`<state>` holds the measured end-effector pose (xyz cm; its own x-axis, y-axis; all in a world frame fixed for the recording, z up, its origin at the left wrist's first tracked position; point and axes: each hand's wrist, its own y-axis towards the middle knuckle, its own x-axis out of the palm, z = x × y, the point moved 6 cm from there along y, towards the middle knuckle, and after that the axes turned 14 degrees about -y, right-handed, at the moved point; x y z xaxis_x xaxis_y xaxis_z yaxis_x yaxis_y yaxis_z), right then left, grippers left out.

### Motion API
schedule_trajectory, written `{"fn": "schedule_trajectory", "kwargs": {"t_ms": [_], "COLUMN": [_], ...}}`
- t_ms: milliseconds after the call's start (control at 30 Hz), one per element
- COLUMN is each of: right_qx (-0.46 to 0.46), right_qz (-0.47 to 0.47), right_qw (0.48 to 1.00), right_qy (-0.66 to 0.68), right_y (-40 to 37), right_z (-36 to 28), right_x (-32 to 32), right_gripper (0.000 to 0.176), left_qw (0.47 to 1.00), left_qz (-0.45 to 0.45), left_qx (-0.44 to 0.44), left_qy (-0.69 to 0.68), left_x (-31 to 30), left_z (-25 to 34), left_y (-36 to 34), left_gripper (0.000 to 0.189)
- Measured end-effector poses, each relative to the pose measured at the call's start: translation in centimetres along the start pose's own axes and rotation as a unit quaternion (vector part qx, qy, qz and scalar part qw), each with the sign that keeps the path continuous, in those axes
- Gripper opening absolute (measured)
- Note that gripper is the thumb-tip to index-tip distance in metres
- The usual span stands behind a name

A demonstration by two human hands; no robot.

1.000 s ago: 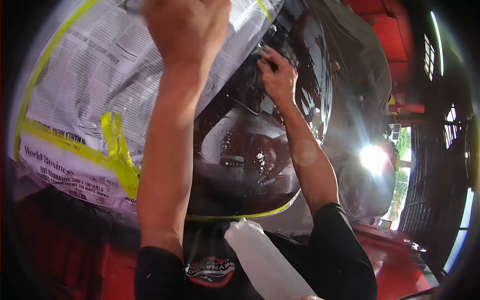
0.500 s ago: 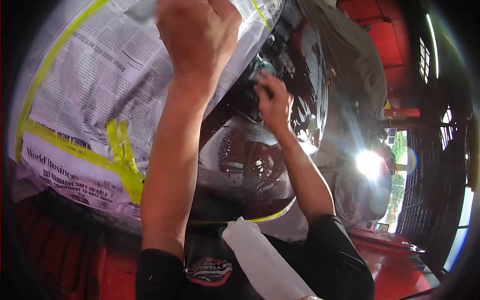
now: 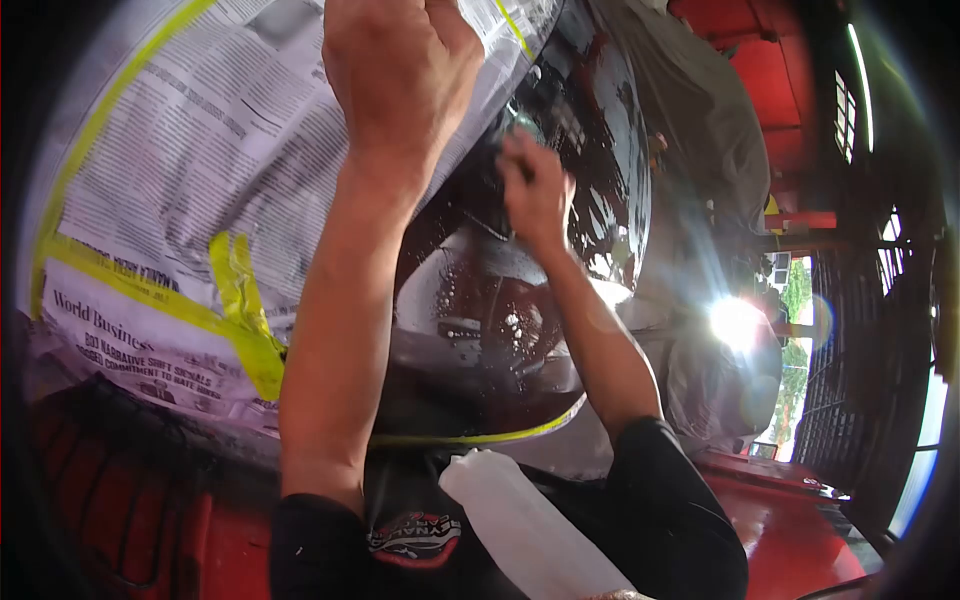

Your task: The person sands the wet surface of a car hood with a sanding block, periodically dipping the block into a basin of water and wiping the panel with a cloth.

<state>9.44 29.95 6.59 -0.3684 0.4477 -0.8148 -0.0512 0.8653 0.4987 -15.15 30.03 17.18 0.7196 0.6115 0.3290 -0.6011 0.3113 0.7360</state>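
Observation:
My left hand [image 3: 400,85] is closed in a fist at the top, over newspaper masking [image 3: 200,130]; its fingertips are cut off by the frame edge, so what it grips is hidden. My right hand [image 3: 537,190] rests against a dark, glossy car panel [image 3: 480,300], fingers bent and blurred. Something small may be under its fingertips, beside a pale greenish patch, but I cannot make it out. Water drops and streaks cover the panel around that hand. Yellow masking tape [image 3: 480,437] runs along the panel's lower edge.
More yellow tape [image 3: 240,290] holds the newspaper at left. A white, wrapped-looking length [image 3: 520,520] lies across my dark shirt. A grey cover [image 3: 710,130] drapes over something beyond the panel. Red surfaces [image 3: 760,510] stand at right, near a bright glare.
My right hand has shifted slightly left and upward on the wet panel. The left fist stays nearly in place, while the blurred whitish thing beside it no longer shows clearly.

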Motion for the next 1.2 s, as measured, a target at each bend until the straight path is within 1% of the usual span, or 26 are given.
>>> {"fn": "schedule_trajectory", "kwargs": {"t_ms": [33,100,167,200,233,300,333,367,433,467,500,567,600,633,667,700,733,767,833,867,900,967,1033,1100,1133,1200], "right_qx": [-0.054,-0.040,0.018,0.049,0.049,-0.006,-0.059,-0.063,0.013,0.072,0.078,-0.011,0.010,0.008,-0.040,-0.086,0.024,0.030,0.077,0.039,0.037,-0.073,-0.044,0.096,0.095,0.077], "right_qz": [0.010,-0.004,-0.021,-0.017,-0.020,0.001,0.030,0.030,0.006,-0.003,-0.006,0.034,0.004,0.005,0.019,0.031,-0.030,-0.031,-0.024,-0.007,-0.005,-0.003,-0.023,-0.049,-0.052,0.014], "right_qw": [0.998,0.999,0.999,0.998,0.998,0.999,0.997,0.997,1.000,0.997,0.996,0.996,1.000,1.000,0.999,0.995,0.998,0.998,0.996,0.996,0.997,0.997,0.999,0.994,0.994,0.995], "right_qy": [-0.020,0.017,-0.023,-0.023,-0.023,-0.045,-0.029,-0.030,-0.004,-0.041,-0.046,-0.080,-0.012,-0.012,-0.026,-0.041,-0.049,-0.052,-0.041,-0.074,-0.072,-0.023,0.008,0.001,-0.002,-0.057], "right_y": [-1.7,-1.2,2.6,3.7,2.9,0.4,-1.2,-0.5,0.7,2.8,1.8,1.6,-0.4,-0.7,-0.8,-1.1,0.6,1.8,3.4,2.1,-0.1,-3.3,-0.8,3.4,3.6,4.7], "right_z": [-0.8,0.0,1.8,2.0,1.7,0.2,0.4,0.3,1.8,1.6,2.0,0.9,0.6,0.7,0.0,-0.6,1.3,1.2,1.2,0.3,-0.4,-2.7,-1.3,1.1,1.3,0.3], "right_x": [-0.4,-0.2,0.9,1.3,1.0,-0.2,-0.1,0.0,0.4,0.3,0.1,0.1,0.0,0.0,-0.2,-0.6,0.3,0.4,0.8,0.3,-0.2,-0.7,0.1,1.0,1.2,1.5], "right_gripper": [0.024,0.022,0.028,0.027,0.027,0.028,0.023,0.023,0.024,0.025,0.025,0.025,0.025,0.025,0.026,0.026,0.027,0.027,0.023,0.024,0.024,0.025,0.025,0.022,0.022,0.022], "left_qw": [1.000,1.000,1.000,1.000,0.999,1.000,1.000,0.999,1.000,1.000,1.000,0.999,1.000,1.000,1.000,0.999,0.997,0.998,1.000,1.000,1.000,1.000,1.000,1.000,0.999,0.999], "left_qz": [0.002,0.020,0.005,-0.004,-0.004,0.002,0.008,0.012,0.010,0.004,-0.012,-0.019,-0.008,0.002,0.003,0.015,0.026,0.021,-0.018,-0.015,-0.015,-0.012,-0.008,-0.021,-0.027,-0.017], "left_qx": [0.005,0.009,-0.011,-0.031,-0.033,0.019,0.026,0.027,0.007,0.000,-0.005,0.003,0.000,-0.004,-0.004,0.028,0.060,0.056,-0.001,0.006,-0.005,-0.014,-0.016,-0.007,0.003,0.017], "left_qy": [0.000,-0.010,-0.004,0.003,0.005,0.007,-0.013,-0.013,-0.002,-0.004,0.018,0.039,0.017,-0.006,-0.007,-0.020,-0.035,-0.037,0.002,0.001,-0.006,-0.011,0.010,0.013,0.017,0.022], "left_x": [0.1,0.0,0.1,0.1,0.0,0.1,0.2,0.3,0.5,0.4,0.3,0.3,0.2,0.2,0.4,0.4,0.4,0.4,0.5,0.3,0.3,0.6,0.7,0.8,0.8,0.5], "left_z": [-0.3,-0.6,-0.6,-0.5,-0.6,-0.4,-0.4,-0.6,-0.9,-0.7,-0.3,0.0,-0.1,-0.2,-0.9,-1.4,-1.5,-1.1,-0.9,-0.6,-0.6,-0.9,-0.9,-0.4,-0.1,-0.2], "left_y": [0.5,0.7,0.8,0.5,0.1,-0.1,0.2,0.5,0.3,-0.1,-0.4,0.2,0.4,0.5,0.5,0.3,-0.1,-0.5,-0.4,-0.1,-0.1,0.2,-0.1,-0.6,-0.8,-0.6], "left_gripper": [0.026,0.027,0.028,0.029,0.029,0.029,0.029,0.029,0.029,0.029,0.029,0.029,0.028,0.028,0.028,0.028,0.028,0.028,0.027,0.027,0.027,0.027,0.028,0.029,0.029,0.030]}}
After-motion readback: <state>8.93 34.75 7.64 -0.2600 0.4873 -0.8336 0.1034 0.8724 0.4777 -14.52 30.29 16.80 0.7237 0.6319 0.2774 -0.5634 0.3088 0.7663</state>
